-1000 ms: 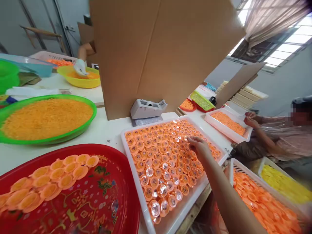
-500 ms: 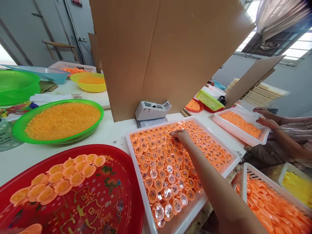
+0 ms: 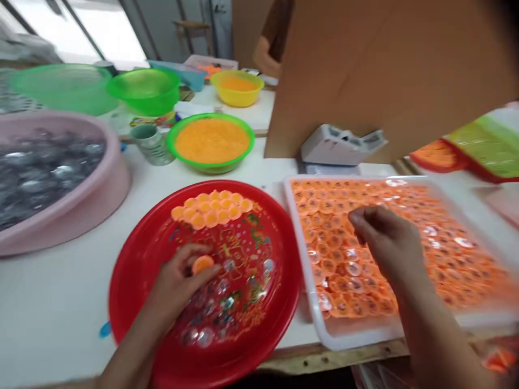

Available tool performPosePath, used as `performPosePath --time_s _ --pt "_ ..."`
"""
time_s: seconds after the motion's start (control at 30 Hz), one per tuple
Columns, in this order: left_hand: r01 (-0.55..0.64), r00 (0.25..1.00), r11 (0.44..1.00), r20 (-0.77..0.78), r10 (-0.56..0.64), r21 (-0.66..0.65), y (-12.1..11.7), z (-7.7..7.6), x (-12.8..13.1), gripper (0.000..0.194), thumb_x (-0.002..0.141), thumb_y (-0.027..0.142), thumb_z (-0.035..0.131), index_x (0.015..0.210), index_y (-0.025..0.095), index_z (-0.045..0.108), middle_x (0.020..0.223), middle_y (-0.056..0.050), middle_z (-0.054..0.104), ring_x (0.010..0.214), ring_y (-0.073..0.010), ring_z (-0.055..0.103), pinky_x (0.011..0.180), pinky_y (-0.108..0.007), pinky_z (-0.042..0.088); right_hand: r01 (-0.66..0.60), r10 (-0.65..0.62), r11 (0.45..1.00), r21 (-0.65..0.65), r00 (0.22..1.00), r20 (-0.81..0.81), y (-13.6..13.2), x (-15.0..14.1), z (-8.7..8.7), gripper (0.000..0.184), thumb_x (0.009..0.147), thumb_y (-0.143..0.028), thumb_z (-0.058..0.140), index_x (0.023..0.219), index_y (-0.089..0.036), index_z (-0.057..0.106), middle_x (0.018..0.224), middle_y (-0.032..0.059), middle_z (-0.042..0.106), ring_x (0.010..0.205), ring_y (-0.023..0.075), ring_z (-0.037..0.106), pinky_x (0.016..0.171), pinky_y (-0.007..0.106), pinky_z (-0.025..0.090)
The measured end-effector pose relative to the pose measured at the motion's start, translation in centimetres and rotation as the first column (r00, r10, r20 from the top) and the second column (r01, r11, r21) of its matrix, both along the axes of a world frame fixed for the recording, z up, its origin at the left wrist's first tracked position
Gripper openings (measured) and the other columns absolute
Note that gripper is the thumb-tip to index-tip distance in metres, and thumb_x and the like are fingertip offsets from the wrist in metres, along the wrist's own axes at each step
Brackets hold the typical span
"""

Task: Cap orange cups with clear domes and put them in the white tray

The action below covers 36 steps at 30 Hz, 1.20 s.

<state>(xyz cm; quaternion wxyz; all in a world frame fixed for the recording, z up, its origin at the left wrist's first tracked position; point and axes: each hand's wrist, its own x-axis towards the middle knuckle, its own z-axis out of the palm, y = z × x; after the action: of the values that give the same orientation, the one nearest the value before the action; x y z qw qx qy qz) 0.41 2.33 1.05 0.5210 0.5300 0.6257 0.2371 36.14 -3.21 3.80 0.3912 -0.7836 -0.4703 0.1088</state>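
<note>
Holding an orange cup [image 3: 203, 265] in the left hand [image 3: 174, 281], clamped between the thumb at the near right side and curled fingers at the left and far side. Above the floor of the red tray [image 3: 135, 259], inside the rim, with bare red surface between the held piece and the grouped orange cups [image 3: 211, 208] farther back. Nearer the body, also in that tray, some clear pieces [image 3: 205, 336].

Over the left part of the white tray [image 3: 301, 243], thumb and fingertips of the right hand [image 3: 393, 246] together, above rows of capped orange pieces [image 3: 336, 281]; cannot tell whether gripping anything. Close beside each other on the tabletop [image 3: 60, 313], red rim and white wall, with a narrow gap. To the left, past a strip of tabletop, a pink tub [image 3: 115, 189]; behind the red tray, a green bowl [image 3: 214, 166]; behind the white tray, a tape dispenser [image 3: 338, 147] against cardboard [image 3: 365, 81].
</note>
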Motion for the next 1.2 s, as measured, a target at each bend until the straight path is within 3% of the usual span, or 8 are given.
performPosePath --time_s 0.17,0.27,0.47,0.63,0.8,0.87,1.03,1.2 --pt "-0.097 0.961 0.973 0.235 0.146 -0.208 -1.0 0.5 -0.5 0.052 0.069 0.047 0.080 0.113 0.021 0.069 0.112 -0.007 0.070 0.096 -0.0247 0.065 0.076 -0.029 0.052 -0.655 0.647 0.752 -0.072 0.754 -0.113 -4.7 -13.7 -2.6 0.027 0.092 -0.009 0.045 0.097 -0.024 0.067 0.093 0.0064 0.068 0.080 0.0184 0.064 0.069 0.030 0.054" --pt "-0.096 0.921 0.956 0.340 0.192 -0.279 -1.8 1.0 -1.2 0.055 0.073 0.040 0.079 0.122 0.022 0.064 0.104 -0.007 0.071 0.087 -0.0223 0.067 0.074 -0.031 0.053 -0.613 0.628 0.751 -0.245 0.778 -0.023 -4.7 -17.4 -5.3 0.030 0.085 0.000 0.045 0.097 -0.020 0.064 0.096 0.0091 0.063 0.087 0.0227 0.061 0.075 0.036 0.054" --pt "-0.034 0.829 0.942 0.517 0.213 -0.333 -3.6 0.9 -1.8 0.043 0.073 0.027 0.081 0.113 0.020 0.070 0.099 -0.006 0.073 0.084 -0.0191 0.068 0.079 -0.030 0.056 -0.618 0.660 0.720 -0.315 0.751 0.036 -4.1 -17.3 -6.9 0.027 0.083 0.004 0.043 0.081 -0.018 0.059 0.090 0.0088 0.060 0.084 0.0237 0.056 0.078 0.039 0.050" --pt "0.008 0.810 0.961 0.565 0.156 -0.276 -4.4 0.7 -0.9 0.038 0.072 0.024 0.080 0.110 0.023 0.072 0.113 -0.005 0.070 0.095 -0.0220 0.066 0.088 -0.037 0.057 -0.527 0.440 0.838 -0.140 0.805 -0.397 -4.4 -17.2 -6.2 0.016 0.091 -0.017 0.048 0.076 -0.020 0.051 0.082 0.0055 0.059 0.076 0.0209 0.057 0.073 0.036 0.049" --pt "0.020 0.811 0.953 0.563 0.160 -0.301 -4.8 0.7 0.2 0.033 0.075 0.029 0.077 0.107 0.022 0.073 0.119 -0.006 0.067 0.098 -0.0230 0.066 0.084 -0.036 0.058 -0.461 0.162 0.886 0.039 0.231 -0.959 -4.3 -17.3 -4.9 0.023 0.087 -0.038 0.065 0.080 -0.019 0.055 0.081 0.0031 0.064 0.067 0.0152 0.060 0.060 0.027 0.049" --pt "0.041 0.823 0.955 0.552 0.135 -0.294 -4.9 0.8 1.0 0.028 0.073 0.028 0.079 0.100 0.021 0.074 0.104 -0.005 0.071 0.090 -0.0214 0.067 0.076 -0.031 0.058 -0.415 0.137 0.907 0.068 0.138 -0.981 -4.3 -17.5 -4.4 0.023 0.083 -0.038 0.071 0.080 -0.019 0.058 0.074 0.0016 0.064 0.064 0.0136 0.059 0.057 0.024 0.049" --pt "0.071 0.840 0.965 0.537 0.078 -0.251 -5.1 0.9 3.0 0.016 0.070 0.026 0.080 0.083 0.019 0.074 0.070 -0.001 0.068 0.065 -0.0152 0.063 0.064 -0.025 0.053 -0.399 0.112 0.916 0.032 0.180 -0.977 -4.2 -17.6 -3.9 0.026 0.075 -0.035 0.079 0.090 -0.019 0.065 0.076 0.0015 0.066 0.067 0.0144 0.061 0.060 0.025 0.052" --pt "0.017 0.833 0.947 0.528 0.164 -0.321 -4.9 0.6 3.2 0.024 0.072 0.035 0.079 0.089 0.020 0.074 0.085 -0.003 0.070 0.078 -0.0194 0.066 0.074 -0.030 0.055 -0.388 0.153 0.921 -0.019 0.406 -0.901 -4.1 -16.4 -4.7 0.025 0.073 -0.037 0.081 0.080 -0.018 0.065 0.073 0.0001 0.062 0.066 0.0132 0.056 0.061 0.025 0.047"
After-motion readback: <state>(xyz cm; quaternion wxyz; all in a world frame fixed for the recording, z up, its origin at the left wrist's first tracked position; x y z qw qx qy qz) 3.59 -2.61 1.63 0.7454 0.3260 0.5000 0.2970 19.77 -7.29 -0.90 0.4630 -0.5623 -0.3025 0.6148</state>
